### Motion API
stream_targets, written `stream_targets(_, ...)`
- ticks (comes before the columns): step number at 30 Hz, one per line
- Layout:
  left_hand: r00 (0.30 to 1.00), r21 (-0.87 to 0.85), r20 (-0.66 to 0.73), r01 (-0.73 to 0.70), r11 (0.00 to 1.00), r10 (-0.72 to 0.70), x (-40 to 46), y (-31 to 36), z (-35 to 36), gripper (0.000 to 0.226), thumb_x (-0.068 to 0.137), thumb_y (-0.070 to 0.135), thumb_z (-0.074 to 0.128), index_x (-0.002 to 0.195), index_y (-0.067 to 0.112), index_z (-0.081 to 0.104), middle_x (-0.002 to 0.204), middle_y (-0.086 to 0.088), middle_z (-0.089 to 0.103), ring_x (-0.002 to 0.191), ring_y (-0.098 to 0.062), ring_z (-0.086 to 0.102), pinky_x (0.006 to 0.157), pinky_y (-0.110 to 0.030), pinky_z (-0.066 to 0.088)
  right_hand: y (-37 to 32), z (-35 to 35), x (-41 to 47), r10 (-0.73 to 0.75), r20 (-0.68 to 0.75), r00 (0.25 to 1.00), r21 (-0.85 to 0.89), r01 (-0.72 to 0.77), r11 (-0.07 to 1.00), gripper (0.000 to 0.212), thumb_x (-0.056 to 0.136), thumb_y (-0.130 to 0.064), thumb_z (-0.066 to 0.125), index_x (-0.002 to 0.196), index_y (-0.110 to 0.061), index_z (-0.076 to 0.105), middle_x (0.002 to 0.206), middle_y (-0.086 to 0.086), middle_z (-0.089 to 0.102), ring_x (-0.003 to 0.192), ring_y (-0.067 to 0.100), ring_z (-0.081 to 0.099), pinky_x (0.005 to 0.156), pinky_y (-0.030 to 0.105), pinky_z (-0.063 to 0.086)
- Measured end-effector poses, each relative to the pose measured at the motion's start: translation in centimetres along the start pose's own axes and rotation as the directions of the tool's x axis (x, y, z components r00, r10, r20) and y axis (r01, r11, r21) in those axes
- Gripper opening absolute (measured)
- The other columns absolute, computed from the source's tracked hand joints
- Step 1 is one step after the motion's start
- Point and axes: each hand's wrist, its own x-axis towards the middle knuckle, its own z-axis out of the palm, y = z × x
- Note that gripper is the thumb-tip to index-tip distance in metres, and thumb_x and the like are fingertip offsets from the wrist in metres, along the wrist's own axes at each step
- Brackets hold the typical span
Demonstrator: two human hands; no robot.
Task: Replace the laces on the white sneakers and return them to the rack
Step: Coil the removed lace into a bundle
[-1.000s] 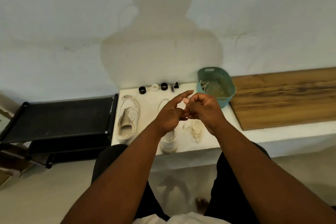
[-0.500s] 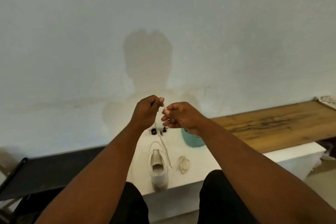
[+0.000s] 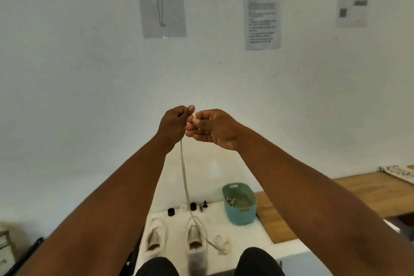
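Both hands, left hand (image 3: 173,124) and right hand (image 3: 214,129), are pinching a white lace (image 3: 184,177) hanging down to a sneaker (image 3: 195,242) on the worktop (image 3: 244,235) below.

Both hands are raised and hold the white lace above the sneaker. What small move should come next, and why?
Probably lower both hands toward the right sneaker. The left hand and right hand pinch the lace end high up, while its length hangs down to that sneaker, so any threading seems to need the tip near the eyelets.
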Motion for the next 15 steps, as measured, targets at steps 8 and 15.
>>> stream_targets(8, 0.989, 0.022, -0.045, -0.142, 0.990, 0.143, 1.0, 8.8, -1.0, 0.024, 0.105, 0.012, 0.049, 0.098, 0.014, 0.072, 0.056, 0.021, 0.058, 0.050, 0.004, 0.051, 0.050, -0.011, 0.038, -9.1, 1.9, 1.6, -0.313, -0.175, 0.933, 0.008, 0.320, 0.948, 0.013, 0.098, -0.012, 0.065, 0.108, -0.006, 0.071, 0.100, 0.010, 0.075, 0.092, 0.019, 0.074, 0.083, 0.028, 0.059)
stream_targets(15, 0.951, 0.425, -0.033, -0.264, 0.866, 0.306, 0.9, 12.1, -1.8, 0.029, 0.105, 0.020, 0.048, 0.086, 0.023, 0.070, 0.078, 0.012, 0.064, 0.067, -0.005, 0.053, 0.064, -0.025, 0.038, -12.5, 2.2, 3.1, -0.475, -0.279, 0.835, -0.094, 0.469, 0.878, 0.019, 0.099, -0.008, 0.064, 0.115, 0.001, 0.069, 0.105, 0.016, 0.074, 0.098, 0.026, 0.074, 0.079, 0.032, 0.061)
